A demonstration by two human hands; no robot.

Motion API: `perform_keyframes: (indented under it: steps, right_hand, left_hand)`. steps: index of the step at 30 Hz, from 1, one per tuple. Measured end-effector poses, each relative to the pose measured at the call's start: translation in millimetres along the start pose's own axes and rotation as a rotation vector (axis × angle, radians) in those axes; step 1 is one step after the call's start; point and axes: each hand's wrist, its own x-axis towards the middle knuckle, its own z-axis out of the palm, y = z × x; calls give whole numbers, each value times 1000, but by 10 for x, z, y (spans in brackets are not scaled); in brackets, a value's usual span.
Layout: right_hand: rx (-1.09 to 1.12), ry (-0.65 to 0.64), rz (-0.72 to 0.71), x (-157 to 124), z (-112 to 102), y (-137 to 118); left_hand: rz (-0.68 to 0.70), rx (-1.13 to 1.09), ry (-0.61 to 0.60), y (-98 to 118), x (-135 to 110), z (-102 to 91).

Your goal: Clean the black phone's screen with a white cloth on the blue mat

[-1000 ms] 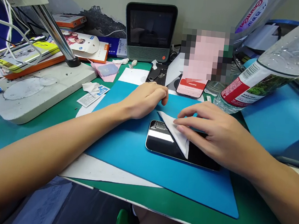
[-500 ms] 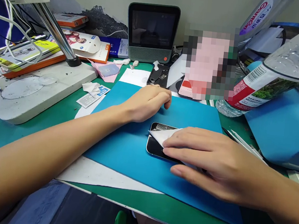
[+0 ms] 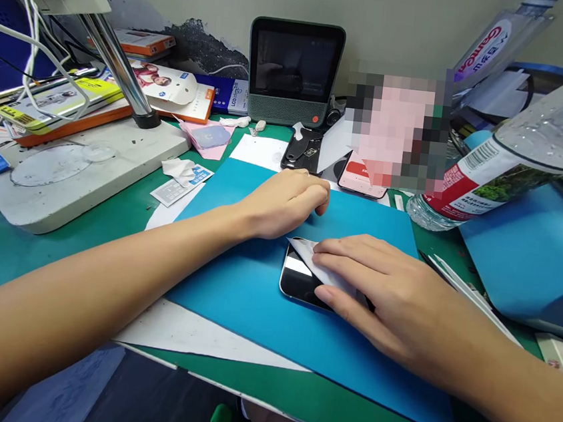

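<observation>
A smartphone [image 3: 299, 283] with a dark glossy face lies flat on the blue mat [image 3: 234, 280]. My right hand [image 3: 379, 282] presses a folded white wipe [image 3: 330, 273] onto it, fingers on the wipe and thumb near the phone's front edge. The hand and wipe hide the phone's right part. Just beyond the phone, my left hand [image 3: 287, 205] rests on the mat with its fingers curled in. Nothing shows in it, though its palm is hidden.
Behind the mat lie a dark phone part [image 3: 310, 152] and a lit phone [image 3: 363, 176]. A smart display [image 3: 297, 65] stands by the wall. Bottles [image 3: 487, 165] lean at the right. A stand base [image 3: 78, 176], boxes and an opened wipe packet [image 3: 181, 187] are at the left.
My right hand has shifted the wipe over the phone's far side, and more of its near face shows. The thumb has come in to the phone's edge. My left hand stays put.
</observation>
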Motion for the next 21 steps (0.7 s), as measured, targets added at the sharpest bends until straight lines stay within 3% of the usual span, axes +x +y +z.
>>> perform_keyframes:
  steps: [9,14,18,21]
  right_hand:
    - [55,35,-17,-16,65,166]
    - [123,81,113,-53,47,306]
    - [-16,148,223,-74,-34,448]
    - [-126,205,282,-93,-46,526]
  left_hand:
    - [0,-11,-9,10,-11,8]
    - [8,-16,-14,29,-25,22]
    - [27,35,-5,41,-55,-33]
    - [78,125,-127,97,-98,-176]
